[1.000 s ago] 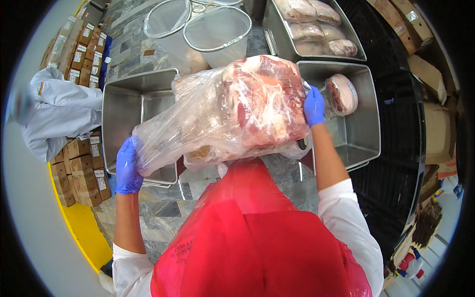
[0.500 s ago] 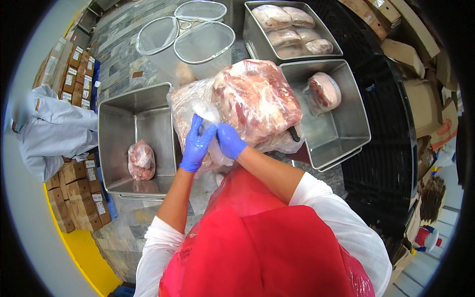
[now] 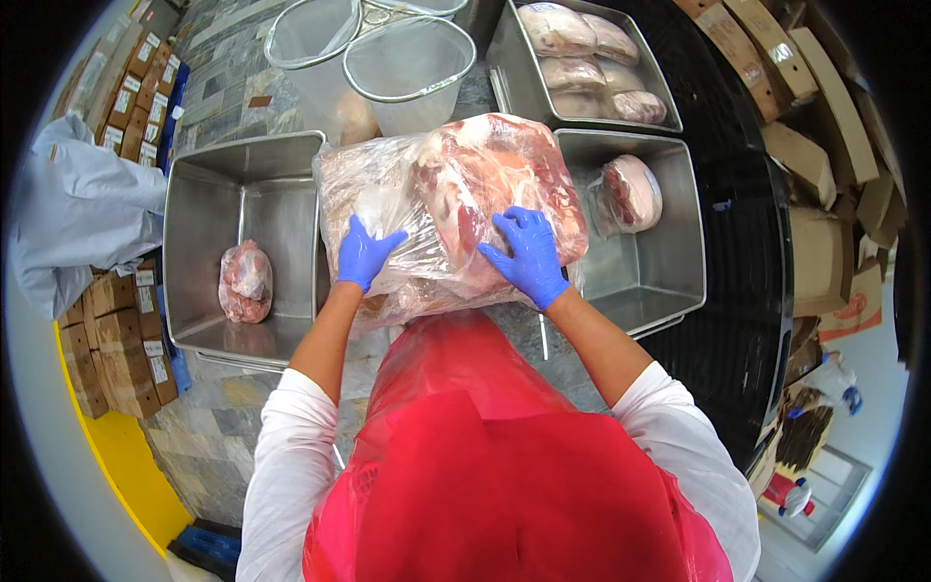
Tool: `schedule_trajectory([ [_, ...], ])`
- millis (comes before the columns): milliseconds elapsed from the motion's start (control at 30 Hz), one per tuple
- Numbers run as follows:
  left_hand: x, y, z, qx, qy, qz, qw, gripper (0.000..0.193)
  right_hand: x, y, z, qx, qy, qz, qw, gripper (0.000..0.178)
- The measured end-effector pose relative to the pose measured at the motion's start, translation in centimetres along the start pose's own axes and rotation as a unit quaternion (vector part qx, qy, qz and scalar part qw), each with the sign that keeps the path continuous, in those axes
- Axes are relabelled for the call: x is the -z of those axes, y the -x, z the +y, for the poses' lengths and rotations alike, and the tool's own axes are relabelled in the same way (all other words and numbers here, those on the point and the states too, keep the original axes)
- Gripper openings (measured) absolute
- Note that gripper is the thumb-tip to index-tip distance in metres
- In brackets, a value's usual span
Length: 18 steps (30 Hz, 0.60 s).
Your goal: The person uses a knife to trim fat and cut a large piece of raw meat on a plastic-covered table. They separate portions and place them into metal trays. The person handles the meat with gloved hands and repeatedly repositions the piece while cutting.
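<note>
Between the steel tubs, a large block of raw meat (image 3: 456, 199) lies in front of me, in and over loose clear plastic film (image 3: 373, 170). My left hand (image 3: 367, 254), in a blue glove, rests on the bunched film at the block's left side, thumb and fingers apart. On the meat's near right face lies my right hand (image 3: 529, 257), also blue-gloved, its fingers spread. Neither hand is closed round anything. The left tub (image 3: 199, 184) holds one piece of wrapped meat (image 3: 245, 281). In the right tub (image 3: 669, 276) sits another wrapped piece (image 3: 632, 192).
A third tub (image 3: 529, 92) at the back right holds several wrapped meat pieces (image 3: 572, 73). Clear bins with round rims (image 3: 409, 97) stand at the back. Stacked cartons (image 3: 121, 344) and a person's pale coat (image 3: 82, 209) are at left. Cardboard (image 3: 824, 247) lies beyond a black surface (image 3: 732, 262) at right.
My hands have moved apart from their place together at the film. The right has shifted right onto the meat, and the left has opened slightly lower on the film.
</note>
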<state>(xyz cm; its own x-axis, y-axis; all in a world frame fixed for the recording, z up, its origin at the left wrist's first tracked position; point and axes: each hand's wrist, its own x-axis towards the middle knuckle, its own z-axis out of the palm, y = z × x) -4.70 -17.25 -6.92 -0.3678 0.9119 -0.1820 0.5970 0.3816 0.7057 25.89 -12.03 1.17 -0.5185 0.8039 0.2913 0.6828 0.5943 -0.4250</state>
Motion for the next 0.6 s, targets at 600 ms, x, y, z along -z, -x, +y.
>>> schedule_trajectory([
  [600,4.4,1.3,-2.2,0.148,0.078,-0.129,0.977,0.045,-1.5,-5.6,6.9,-0.074,-0.034,-0.004,0.997,0.034],
])
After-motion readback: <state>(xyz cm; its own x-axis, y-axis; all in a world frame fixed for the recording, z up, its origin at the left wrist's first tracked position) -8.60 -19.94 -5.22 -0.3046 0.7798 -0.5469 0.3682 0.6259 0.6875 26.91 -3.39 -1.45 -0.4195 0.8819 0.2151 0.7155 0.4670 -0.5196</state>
